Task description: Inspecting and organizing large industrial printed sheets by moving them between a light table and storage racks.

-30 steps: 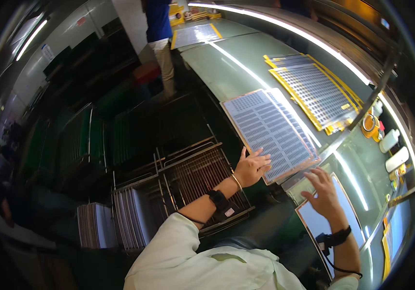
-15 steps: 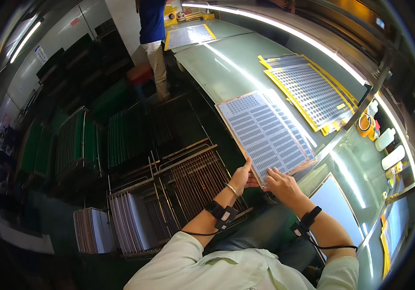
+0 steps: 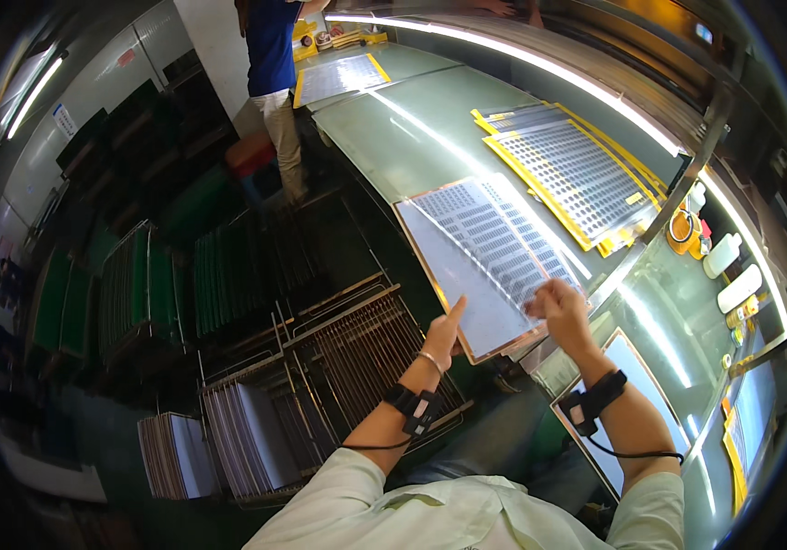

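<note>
A pale blue-white panel (image 3: pixel 463 298) with a copper-coloured rim lies tilted over the front edge of the green worktable. Along its near left edge my left hand (image 3: pixel 444 339) grips it, thumb upright at the rim and fingers underneath. A clear film (image 3: pixel 494 240) printed with rows of small dark marks covers its far and right part. The film's near left side is lifted in a slanting line, baring the plain surface below. Over the panel's near right part, my right hand (image 3: pixel 560 313) is closed in a pinch on the raised film; the exact pinch point is partly hidden.
Yellow-edged patterned sheets (image 3: pixel 581 179) lie farther back on the worktable (image 3: pixel 393 137). Another pale panel (image 3: pixel 637 380) rests by my right forearm. White bottles (image 3: pixel 739 289) stand at right. Wire racks (image 3: pixel 366 344) holding panels are at left. Another person (image 3: pixel 272 82) stands at the far end.
My right hand has risen off the panel's near edge and moved right, lifting the film. Plain surface now shows at the near left. My left hand still holds the edge.
</note>
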A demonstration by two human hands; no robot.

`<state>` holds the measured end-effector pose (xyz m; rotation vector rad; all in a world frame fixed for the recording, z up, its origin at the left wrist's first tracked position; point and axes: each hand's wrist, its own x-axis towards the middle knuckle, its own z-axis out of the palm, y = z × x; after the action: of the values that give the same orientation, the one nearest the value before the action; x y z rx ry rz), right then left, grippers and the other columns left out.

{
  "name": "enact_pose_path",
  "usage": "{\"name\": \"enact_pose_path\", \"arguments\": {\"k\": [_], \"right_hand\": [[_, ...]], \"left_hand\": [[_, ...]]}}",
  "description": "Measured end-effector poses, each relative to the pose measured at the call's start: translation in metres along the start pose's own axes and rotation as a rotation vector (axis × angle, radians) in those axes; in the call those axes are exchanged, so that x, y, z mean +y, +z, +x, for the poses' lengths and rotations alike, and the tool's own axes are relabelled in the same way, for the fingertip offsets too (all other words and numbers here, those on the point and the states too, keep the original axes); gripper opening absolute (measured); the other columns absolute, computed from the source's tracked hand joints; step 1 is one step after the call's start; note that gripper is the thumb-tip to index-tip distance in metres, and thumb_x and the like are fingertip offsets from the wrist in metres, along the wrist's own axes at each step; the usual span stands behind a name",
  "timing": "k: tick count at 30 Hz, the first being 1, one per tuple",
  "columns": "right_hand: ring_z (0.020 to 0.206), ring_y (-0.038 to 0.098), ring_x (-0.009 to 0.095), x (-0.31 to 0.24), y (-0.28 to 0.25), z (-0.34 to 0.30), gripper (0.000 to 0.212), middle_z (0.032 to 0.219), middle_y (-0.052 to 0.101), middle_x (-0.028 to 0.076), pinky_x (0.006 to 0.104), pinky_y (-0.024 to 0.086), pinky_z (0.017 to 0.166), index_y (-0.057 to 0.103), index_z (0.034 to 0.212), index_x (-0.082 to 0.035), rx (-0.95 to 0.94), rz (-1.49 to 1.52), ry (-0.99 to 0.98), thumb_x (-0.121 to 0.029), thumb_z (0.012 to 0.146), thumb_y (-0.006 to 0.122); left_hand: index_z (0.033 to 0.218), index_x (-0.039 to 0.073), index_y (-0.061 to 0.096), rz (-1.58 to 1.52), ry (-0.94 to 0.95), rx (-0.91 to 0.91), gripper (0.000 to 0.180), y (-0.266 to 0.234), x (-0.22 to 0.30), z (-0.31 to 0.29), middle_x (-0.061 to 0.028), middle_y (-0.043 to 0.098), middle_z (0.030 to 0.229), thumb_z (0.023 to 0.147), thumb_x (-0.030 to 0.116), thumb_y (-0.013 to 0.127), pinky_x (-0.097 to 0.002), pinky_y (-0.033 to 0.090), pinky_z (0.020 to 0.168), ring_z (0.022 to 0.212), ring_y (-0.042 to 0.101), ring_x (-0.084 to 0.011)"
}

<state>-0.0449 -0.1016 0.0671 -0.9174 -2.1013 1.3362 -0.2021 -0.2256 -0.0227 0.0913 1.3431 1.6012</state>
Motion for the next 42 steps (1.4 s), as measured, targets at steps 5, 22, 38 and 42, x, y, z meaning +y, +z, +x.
{"name": "enact_pose_path", "arguments": {"k": [5,22,38,42], "right_hand": [[0.067,0.061,0.036,-0.039,-0.034,0.026,0.01,0.069,0.061,0.015,0.0425,0.047,0.062,0.057,0.083,-0.007,0.215,-0.415,-0.501,-0.006,0.081,0.047],[0.076,0.066,0.022,-0.018,-0.149,-0.315,0.016,0.089,0.068,0.014,0.0278,0.051,0.066,0.063,0.096,0.001,0.575,-0.437,-0.106,0.001,0.079,0.062],[0.061,0.055,0.014,0.073,-0.118,-0.433,0.005,0.071,0.061,0.006,0.0264,0.043,0.054,0.058,0.078,-0.002,1.243,-0.1,0.579,-0.002,0.078,0.063],[0.071,0.051,0.025,0.092,-0.134,-0.436,0.01,0.072,0.052,0.005,0.0368,0.04,0.067,0.058,0.073,-0.006,1.163,-0.58,0.592,-0.004,0.071,0.067]], "left_hand": [[0.087,-0.011,0.06,-0.066,0.279,0.294,0.045,0.024,-0.022,0.043,-0.0109,0.063,0.083,0.08,0.032,0.072,-0.0332,0.047,0.067,0.072,0.057,-0.0165],[0.12,0.001,0.047,0.209,-0.145,-0.389,0.084,0.027,0.006,-0.108,-0.0181,0.063,0.104,0.086,0.072,0.018,-0.022,0.047,0.046,0.066,0.064,-0.0196],[0.096,-0.002,0.054,0.85,0.228,-0.512,0.012,0.105,-0.063,-0.141,-0.0088,0.063,0.078,0.091,0.009,0.055,-0.0169,0.039,0.041,0.05,0.054,-0.0074],[0.103,-0.002,0.055,0.804,0.279,-0.545,0.017,0.116,-0.075,-0.133,-0.0092,0.064,0.079,0.091,0.008,0.055,-0.0178,0.043,0.049,0.056,0.056,-0.0078]]}}
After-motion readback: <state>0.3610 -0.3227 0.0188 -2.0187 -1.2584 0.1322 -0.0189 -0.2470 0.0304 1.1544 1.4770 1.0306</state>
